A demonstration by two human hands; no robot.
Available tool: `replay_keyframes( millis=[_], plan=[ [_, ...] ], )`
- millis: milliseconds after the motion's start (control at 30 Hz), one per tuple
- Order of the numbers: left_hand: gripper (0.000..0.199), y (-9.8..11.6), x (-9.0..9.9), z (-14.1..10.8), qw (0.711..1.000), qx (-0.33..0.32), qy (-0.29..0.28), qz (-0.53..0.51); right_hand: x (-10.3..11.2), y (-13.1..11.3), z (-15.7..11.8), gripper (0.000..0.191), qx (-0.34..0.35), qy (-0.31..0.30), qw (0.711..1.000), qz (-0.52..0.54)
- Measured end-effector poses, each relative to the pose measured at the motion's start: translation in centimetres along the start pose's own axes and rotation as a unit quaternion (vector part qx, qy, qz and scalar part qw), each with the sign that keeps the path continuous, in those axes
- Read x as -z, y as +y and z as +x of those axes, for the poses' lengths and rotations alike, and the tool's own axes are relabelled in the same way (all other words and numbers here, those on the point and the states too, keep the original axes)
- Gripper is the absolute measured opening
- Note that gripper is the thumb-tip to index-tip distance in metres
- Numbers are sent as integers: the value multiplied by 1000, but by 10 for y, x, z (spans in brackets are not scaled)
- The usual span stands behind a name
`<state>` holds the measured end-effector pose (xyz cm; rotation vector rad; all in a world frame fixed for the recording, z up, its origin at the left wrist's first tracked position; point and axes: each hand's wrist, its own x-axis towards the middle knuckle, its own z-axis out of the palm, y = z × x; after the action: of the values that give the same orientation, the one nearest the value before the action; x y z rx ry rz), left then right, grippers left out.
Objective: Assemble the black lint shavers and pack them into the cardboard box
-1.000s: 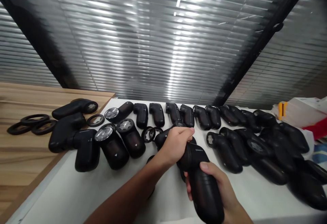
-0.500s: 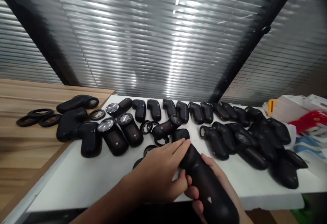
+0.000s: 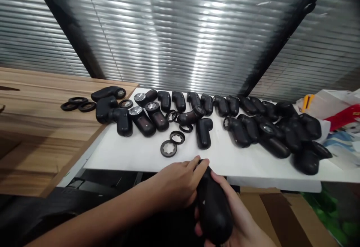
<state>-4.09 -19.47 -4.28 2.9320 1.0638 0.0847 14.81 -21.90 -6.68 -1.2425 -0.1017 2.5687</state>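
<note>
A black rounded device [image 3: 214, 209] is held between both hands below the white table's front edge. My right hand [image 3: 236, 205] wraps round its body from the right and beneath. My left hand [image 3: 182, 181] has its fingers pressed over the device's upper end, hiding most of that end. On the white table [image 3: 146, 153], just beyond the hands, lies another black device [image 3: 203, 133]. Black rings with toothed openings, such as the nearest ring [image 3: 168, 148], lie to its left. A device with a round end [image 3: 188, 118] rests behind the rings.
Several black devices [image 3: 143, 125] stretch in rows across the table, heaped at the right [image 3: 294, 136]. More rings [image 3: 78, 100] lie on the wooden top at left. Plastic bags [image 3: 341, 127] sit far right. A cardboard box [image 3: 270, 209] is below; blinds [image 3: 174, 33] stand behind.
The view has shifted, so the table sits higher and more floor shows. Both hands and the held device are now clear of the table's edge, with the device turned more upright.
</note>
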Motion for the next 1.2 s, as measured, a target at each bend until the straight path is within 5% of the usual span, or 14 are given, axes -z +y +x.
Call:
replay_keyframes(
  millis=[267, 533, 733, 933, 1100, 1200],
  plan=[
    [51, 16, -33, -9, 999, -21, 49, 7, 4, 13, 12, 83, -7, 18, 1000, 6],
    [43, 6, -21, 5, 990, -18, 131, 42, 8, -8, 16, 83, -4, 14, 999, -34],
    [42, -22, 6, 25, 979, -5, 179, 94, -23, -51, 7, 86, 33, -9, 996, -81],
    [39, -67, 38, 48, 955, -65, 240, 164, -38, -101, 9, 76, 115, -26, 984, -131],
    [43, -99, 48, 66, 968, -70, 226, 87, -47, -137, 18, 67, 182, 29, 970, -159],
    [47, -118, 46, 71, 963, -41, 261, -57, -52, -149, 21, 64, 193, 42, 965, -172]
  ],
)
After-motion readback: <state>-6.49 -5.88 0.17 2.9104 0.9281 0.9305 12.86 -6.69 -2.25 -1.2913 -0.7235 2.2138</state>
